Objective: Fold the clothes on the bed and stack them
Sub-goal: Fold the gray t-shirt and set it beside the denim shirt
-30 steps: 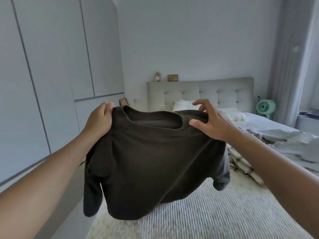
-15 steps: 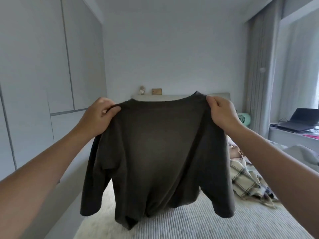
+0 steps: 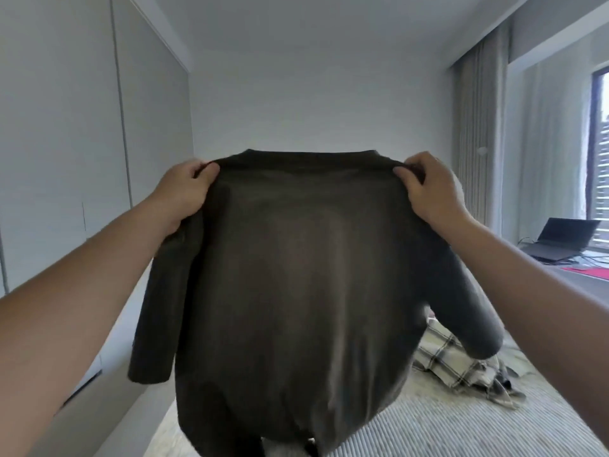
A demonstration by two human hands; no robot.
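A dark brown long-sleeved top [image 3: 296, 291] hangs spread out in front of me, above the bed [image 3: 461, 430]. My left hand [image 3: 184, 189] pinches its left shoulder and my right hand [image 3: 428, 189] pinches its right shoulder, both held high at arm's length. The body of the top hangs straight down, with a sleeve dangling on each side. The top hides the head of the bed. A crumpled plaid garment [image 3: 454, 361] lies on the bed to the right, behind the right sleeve.
Grey wardrobe doors [image 3: 82, 159] run along the left, close to the bed's edge. On the right are curtains [image 3: 478, 143], a window and a desk with an open laptop [image 3: 560, 242].
Both hands have lifted the top higher and pulled its shoulders wider apart, so it now hangs flat. My view has tilted up, and the headboard is now hidden.
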